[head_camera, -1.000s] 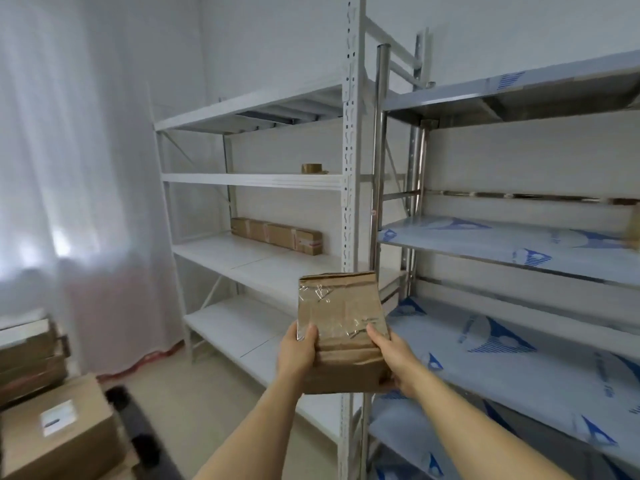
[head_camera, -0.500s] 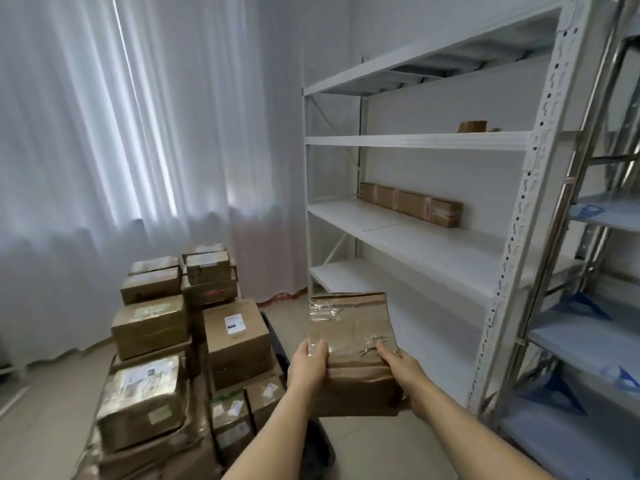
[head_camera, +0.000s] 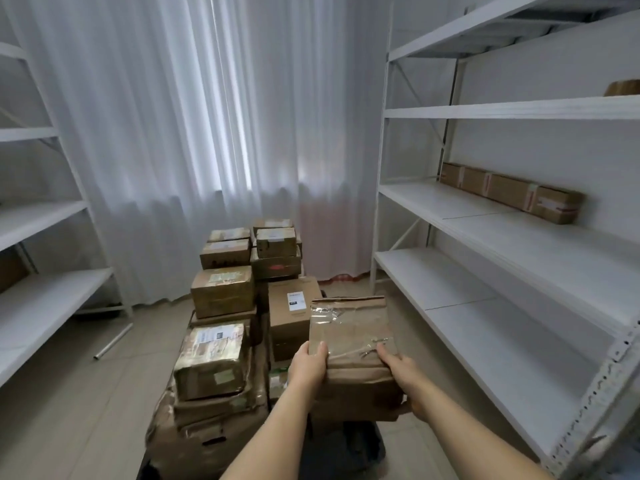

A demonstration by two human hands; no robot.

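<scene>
both hands, left hand (head_camera: 308, 367) and right hand (head_camera: 401, 375), clamp opposite sides of the brown parcel (head_camera: 353, 355) at lower centre frame, keeping it level above the stacked boxes (head_camera: 221, 292) for carrying.

Nothing actually legible here tbh. The white shipping label (head_camera: 297, 301) on the tall box (head_camera: 289, 327), 10 o'clock from the held parcel (head_camera: 349, 344), is pure blur. Same for the sticker (head_camera: 214, 336) on the wrapped box (head_camera: 211, 368) at 9 o'clock. The long carton (head_camera: 512, 192) around 1 o'clock has a pale label I can't read either.
</scene>
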